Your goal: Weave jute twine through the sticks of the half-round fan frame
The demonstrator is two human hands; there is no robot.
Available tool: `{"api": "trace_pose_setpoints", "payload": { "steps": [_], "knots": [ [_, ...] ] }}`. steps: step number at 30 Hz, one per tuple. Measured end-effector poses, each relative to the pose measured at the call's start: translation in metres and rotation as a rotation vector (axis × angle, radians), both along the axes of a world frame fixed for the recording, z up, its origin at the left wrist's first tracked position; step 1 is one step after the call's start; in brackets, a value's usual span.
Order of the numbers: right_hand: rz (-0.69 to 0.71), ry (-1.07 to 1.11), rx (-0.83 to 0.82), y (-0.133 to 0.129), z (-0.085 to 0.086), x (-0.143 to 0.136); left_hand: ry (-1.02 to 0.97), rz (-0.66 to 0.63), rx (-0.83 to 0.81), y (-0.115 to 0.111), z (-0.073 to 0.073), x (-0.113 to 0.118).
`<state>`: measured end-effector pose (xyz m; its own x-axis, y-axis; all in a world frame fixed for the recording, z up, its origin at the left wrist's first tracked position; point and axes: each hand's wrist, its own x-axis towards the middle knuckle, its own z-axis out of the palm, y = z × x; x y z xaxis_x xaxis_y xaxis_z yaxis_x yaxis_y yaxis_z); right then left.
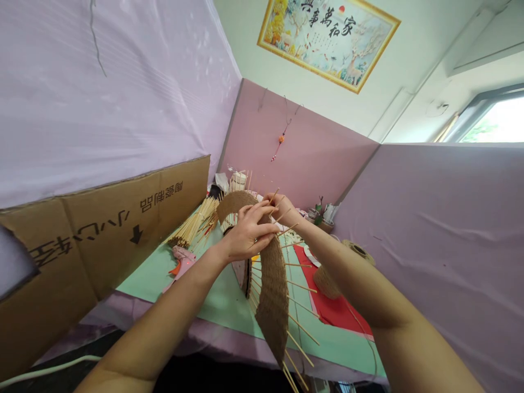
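A curved band woven of brown twine (273, 284) arches over the table, with thin wooden sticks (301, 286) poking out along its outer edge and more sticks along its inner side. My left hand (251, 229) grips the upper part of this band, thumb and fingers closed on it. Just beyond, my right hand (282, 207) has its fingers pinched together among the sticks at the far edge; what they hold is hidden. Below the band's inner sticks a dark-edged round part (246, 273) shows partly. A spool of twine (327, 281) stands near my right forearm.
A bundle of wooden sticks (192, 221) and a pink glue gun (184, 259) lie on the left of the green tabletop (216, 289). A cardboard sheet (106, 234) stands at left. Red material (339, 311) lies at right; small plants (321, 213) stand at the back.
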<state>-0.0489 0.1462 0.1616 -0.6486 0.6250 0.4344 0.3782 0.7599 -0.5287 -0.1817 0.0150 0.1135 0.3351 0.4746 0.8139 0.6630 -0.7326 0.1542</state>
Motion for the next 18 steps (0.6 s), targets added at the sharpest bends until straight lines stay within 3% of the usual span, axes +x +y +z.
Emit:
{"api": "trace_pose_setpoints", "payload": {
  "steps": [3,6,13,18],
  "knots": [
    [-0.158,-0.026,0.138,-0.002,0.01,0.005,-0.005,-0.006,-0.013,-0.001,-0.003,0.003],
    [-0.221,-0.017,0.15,-0.003,0.014,0.007,-0.03,-0.007,-0.038,-0.001,-0.005,0.007],
    [-0.174,-0.04,0.118,-0.004,0.006,0.007,-0.159,0.028,-0.037,-0.003,0.0,0.021],
    [-0.198,-0.047,0.181,-0.007,0.014,0.012,-0.168,0.032,0.002,-0.004,-0.001,0.022]
  ]
}}
